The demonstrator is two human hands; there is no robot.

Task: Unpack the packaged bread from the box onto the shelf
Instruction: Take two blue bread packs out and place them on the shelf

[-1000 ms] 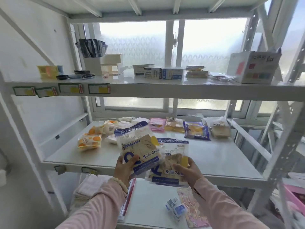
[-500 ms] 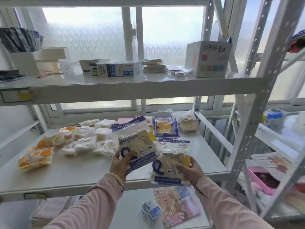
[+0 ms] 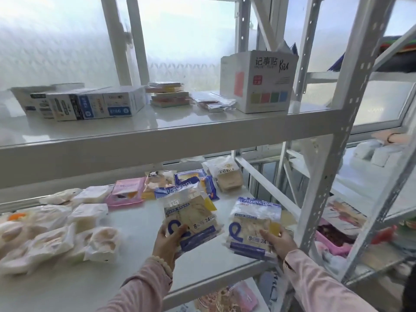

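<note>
My left hand [image 3: 167,243] grips a clear and blue bread packet [image 3: 191,216] by its lower corner, tilted above the white middle shelf [image 3: 139,224]. To its right, my right hand [image 3: 278,242] holds a second, matching bread packet [image 3: 253,226] over the shelf's right front corner. The two packets are apart. Further bread packets lie on this shelf: pale ones [image 3: 56,239] heaped at the left, a pink one [image 3: 128,193] and blue ones [image 3: 202,179] at the back. No box for the bread is in view.
An upper shelf [image 3: 157,131] carries small boxes [image 3: 90,105], sticky-note pads [image 3: 170,94] and a white sticky-note carton [image 3: 261,82]. A perforated upright post [image 3: 333,158] stands just right of my right hand. Beyond it is a neighbouring rack with a pink basket [image 3: 331,242].
The view has swung right and closer to the shelf. Both hands have carried their packets in over the shelf's right part, and the packets have spread apart.
</note>
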